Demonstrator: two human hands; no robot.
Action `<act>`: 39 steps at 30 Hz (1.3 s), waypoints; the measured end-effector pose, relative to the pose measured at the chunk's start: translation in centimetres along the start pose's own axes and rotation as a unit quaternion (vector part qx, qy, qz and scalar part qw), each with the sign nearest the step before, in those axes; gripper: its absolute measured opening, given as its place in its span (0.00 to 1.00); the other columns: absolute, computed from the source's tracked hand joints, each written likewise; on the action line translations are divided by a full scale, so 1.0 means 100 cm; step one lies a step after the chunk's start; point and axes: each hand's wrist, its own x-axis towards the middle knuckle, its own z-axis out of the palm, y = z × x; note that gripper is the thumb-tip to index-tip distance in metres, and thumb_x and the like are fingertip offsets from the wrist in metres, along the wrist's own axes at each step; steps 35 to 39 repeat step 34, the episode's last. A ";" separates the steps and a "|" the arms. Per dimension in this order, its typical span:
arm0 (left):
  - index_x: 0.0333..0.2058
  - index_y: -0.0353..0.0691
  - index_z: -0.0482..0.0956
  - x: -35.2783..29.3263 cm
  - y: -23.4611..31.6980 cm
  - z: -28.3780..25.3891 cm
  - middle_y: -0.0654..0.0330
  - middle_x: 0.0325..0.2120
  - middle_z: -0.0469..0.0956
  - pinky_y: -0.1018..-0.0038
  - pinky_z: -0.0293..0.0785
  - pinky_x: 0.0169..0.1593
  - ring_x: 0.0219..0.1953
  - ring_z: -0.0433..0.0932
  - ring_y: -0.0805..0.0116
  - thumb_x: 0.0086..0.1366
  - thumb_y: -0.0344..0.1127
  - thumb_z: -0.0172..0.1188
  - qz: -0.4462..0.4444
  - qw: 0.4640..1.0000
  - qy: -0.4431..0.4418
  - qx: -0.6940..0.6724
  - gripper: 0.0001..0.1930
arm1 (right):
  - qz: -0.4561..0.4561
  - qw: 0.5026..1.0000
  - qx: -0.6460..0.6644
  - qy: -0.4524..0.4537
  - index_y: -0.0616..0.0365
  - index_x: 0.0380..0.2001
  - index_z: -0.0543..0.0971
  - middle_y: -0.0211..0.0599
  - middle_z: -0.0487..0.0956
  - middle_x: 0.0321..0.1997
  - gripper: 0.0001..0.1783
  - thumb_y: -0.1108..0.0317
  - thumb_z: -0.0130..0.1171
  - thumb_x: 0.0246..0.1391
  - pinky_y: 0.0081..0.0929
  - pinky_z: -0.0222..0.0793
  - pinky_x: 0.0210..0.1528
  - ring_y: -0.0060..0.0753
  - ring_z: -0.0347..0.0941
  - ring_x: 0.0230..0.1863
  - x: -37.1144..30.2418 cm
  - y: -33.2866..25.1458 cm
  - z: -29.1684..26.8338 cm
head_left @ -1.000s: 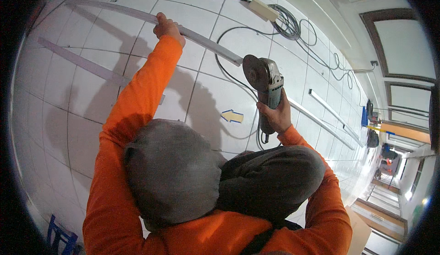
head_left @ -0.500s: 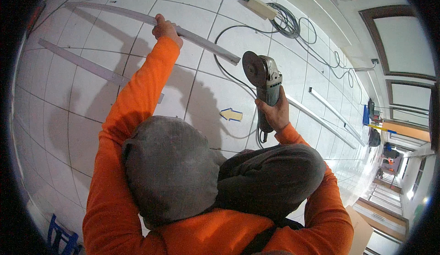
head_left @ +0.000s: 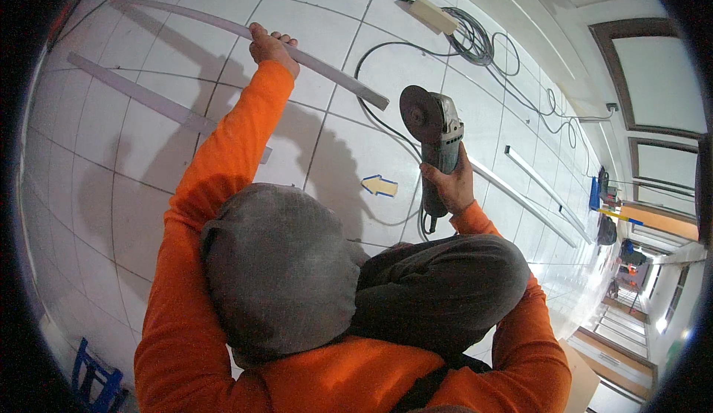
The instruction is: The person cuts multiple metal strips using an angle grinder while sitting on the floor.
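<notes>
My left hand (head_left: pixel 272 45) is closed around a long pale metal bar (head_left: pixel 338 78), which slants from the far left toward the middle of the view. An angle grinder (head_left: pixel 440 145) with a dark round disc (head_left: pixel 422 114) is gripped by its body in my right hand (head_left: pixel 454 182). The disc is a short way right of the bar's near end, apart from it. Whether the disc is turning I cannot tell. Another pale bar (head_left: pixel 141 92) lies on the tiles to the left, partly hidden behind my left sleeve.
White floor tiles (head_left: pixel 327 153) bear a yellow arrow marker (head_left: pixel 380 185). At the back, a cream power strip (head_left: pixel 434 15) sits beside a coiled black cable (head_left: pixel 471 38). Two white bars (head_left: pixel 523 201) lie to the right. A blue object (head_left: pixel 96 379) stands at lower left.
The whole view has shifted slightly. The grinder's disc has turned a little more toward my view and sits slightly farther from the bar's end. Both hands keep their holds.
</notes>
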 end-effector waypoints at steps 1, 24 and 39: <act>0.43 0.40 0.62 0.000 0.002 0.001 0.62 0.26 0.61 0.69 0.66 0.29 0.23 0.62 0.69 0.69 0.55 0.44 -0.004 1.000 0.004 -0.002 0.21 | -0.005 1.000 -0.002 -0.011 0.62 0.49 0.69 0.41 0.78 0.44 0.36 0.59 0.72 0.38 0.29 0.72 0.47 0.34 0.76 0.43 0.000 0.004 0.000; 0.44 0.42 0.67 0.028 0.068 -0.051 0.60 0.25 0.66 0.65 0.65 0.33 0.24 0.65 0.66 0.68 0.61 0.36 -0.050 0.978 -0.182 -0.091 0.27 | -0.007 0.956 -0.066 -0.286 0.62 0.58 0.65 0.40 0.76 0.49 0.45 0.64 0.74 0.35 0.34 0.70 0.53 0.35 0.73 0.48 0.040 -0.038 -0.011; 0.50 0.41 0.66 0.039 0.114 -0.080 0.60 0.24 0.63 0.66 0.64 0.32 0.23 0.62 0.68 0.69 0.62 0.34 -0.043 0.970 -0.233 -0.062 0.29 | -0.055 0.895 -0.166 -0.411 0.57 0.58 0.66 0.43 0.76 0.50 0.41 0.64 0.72 0.38 0.34 0.66 0.58 0.35 0.73 0.50 0.070 -0.091 0.048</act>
